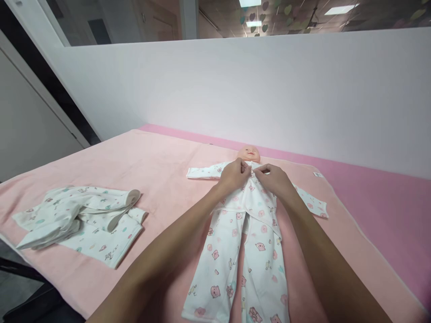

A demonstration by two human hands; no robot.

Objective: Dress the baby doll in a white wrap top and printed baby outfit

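A baby doll (248, 153) lies face up on a pink towel (158, 166), dressed in white pyjamas (251, 242) printed with small pink animals. My left hand (233, 176) and my right hand (275, 178) meet on the doll's chest just below its chin. Both hands have their fingers pinched on the front edge of the pyjama top near the collar. The doll's sleeves spread out to either side and the trouser legs run toward me between my forearms.
A second set of white printed baby clothes (81, 220) lies crumpled on the towel at the left. A brighter pink mat (380, 202) shows at the right and along the back. A white wall (235, 89) rises close behind the doll.
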